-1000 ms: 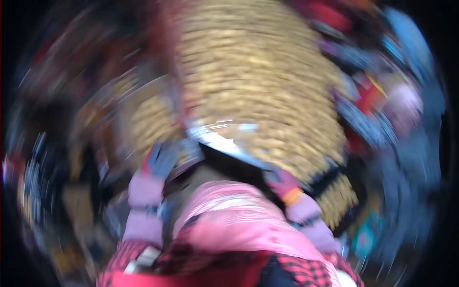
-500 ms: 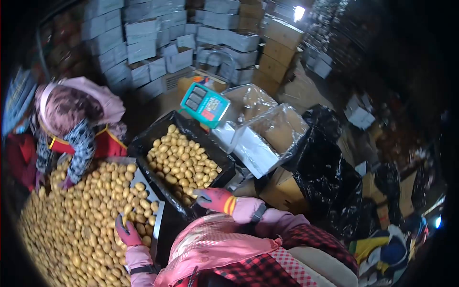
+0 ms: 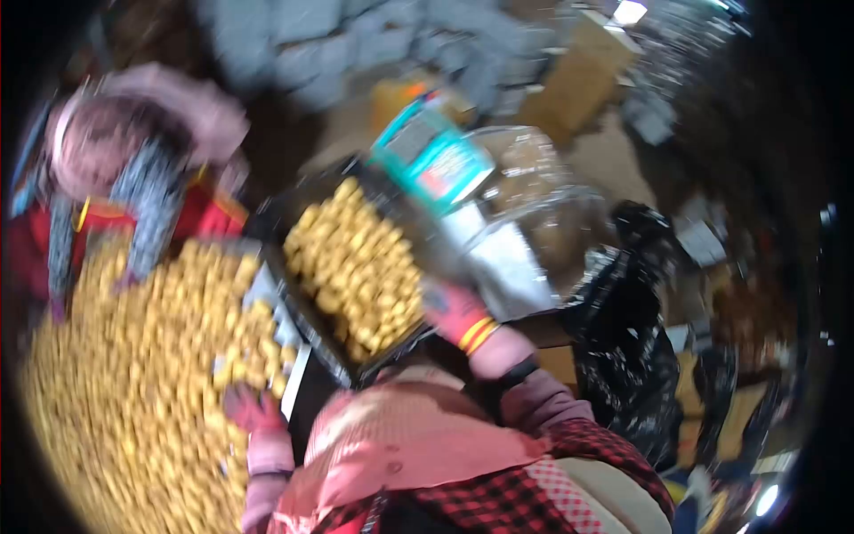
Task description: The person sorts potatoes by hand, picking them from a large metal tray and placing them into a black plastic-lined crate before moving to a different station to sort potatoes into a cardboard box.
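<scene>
Potato pile [image 3: 142, 392] fills the L; black-lined crate [image 3: 307, 329] of potatoes sits just beside it, prob. so both are w/in arm's reach. R hand [image 3: 455, 313] at crate's R rim, L hand [image 3: 253, 408] at pile's edge; blurred, can't tell if either grips. Metal strip [image 3: 297, 381] edges pile; room above both.

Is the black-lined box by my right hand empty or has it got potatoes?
Not empty: potatoes lie across the black-lined box, its dark lining showing around them. Their depth I cannot tell.
</scene>
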The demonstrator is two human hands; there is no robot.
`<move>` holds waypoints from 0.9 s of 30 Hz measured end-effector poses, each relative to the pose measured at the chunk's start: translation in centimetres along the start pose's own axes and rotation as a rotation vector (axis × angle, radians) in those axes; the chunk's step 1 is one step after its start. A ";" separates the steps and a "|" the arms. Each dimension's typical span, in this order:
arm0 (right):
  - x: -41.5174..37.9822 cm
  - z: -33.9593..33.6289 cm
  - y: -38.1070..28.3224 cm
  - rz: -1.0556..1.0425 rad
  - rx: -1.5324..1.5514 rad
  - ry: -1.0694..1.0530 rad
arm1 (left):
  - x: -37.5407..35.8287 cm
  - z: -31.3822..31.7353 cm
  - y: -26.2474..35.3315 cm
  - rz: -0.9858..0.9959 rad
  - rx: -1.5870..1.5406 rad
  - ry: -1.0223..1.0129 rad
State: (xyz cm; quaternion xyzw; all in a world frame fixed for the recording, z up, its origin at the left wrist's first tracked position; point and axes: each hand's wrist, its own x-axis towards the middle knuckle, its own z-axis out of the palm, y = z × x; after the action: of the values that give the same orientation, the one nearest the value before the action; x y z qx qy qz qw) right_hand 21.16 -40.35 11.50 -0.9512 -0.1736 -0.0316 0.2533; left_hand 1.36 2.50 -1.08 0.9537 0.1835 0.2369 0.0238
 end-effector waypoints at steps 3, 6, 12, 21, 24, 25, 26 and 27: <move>2.7 -2.1 -0.3 0.068 0.255 -0.041 | -1.0 -1.4 0.6 -0.124 -0.027 -0.130; 5.0 -1.9 1.8 0.105 0.382 -0.085 | -0.4 -0.9 1.3 -0.176 -0.020 -0.127; 9.7 0.8 5.4 0.022 0.142 -0.202 | -0.1 -0.5 1.6 -0.208 -0.005 -0.154; 15.0 10.5 4.6 -0.424 -0.279 -1.124 | 0.5 -0.9 2.0 -0.237 -0.022 -0.172; 14.4 14.4 4.2 -0.581 -0.474 -1.187 | 0.3 -0.7 1.8 -0.248 -0.010 -0.173; 14.7 15.1 3.3 -0.481 -0.606 -1.275 | 0.2 -0.7 1.7 -0.255 -0.003 -0.181; 14.7 16.3 3.7 -0.479 -0.636 -1.275 | 0.0 -0.6 1.7 -0.266 -0.010 -0.179; 14.7 17.1 3.8 -0.477 -0.665 -1.272 | 0.2 -0.8 1.8 -0.273 -0.016 -0.189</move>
State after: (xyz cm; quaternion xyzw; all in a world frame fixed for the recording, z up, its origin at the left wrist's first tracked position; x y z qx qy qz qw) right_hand 35.80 -30.43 -3.00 -0.7488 -0.4688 0.4189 -0.2097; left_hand 1.78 0.90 -0.05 0.9377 0.3065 0.1424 0.0806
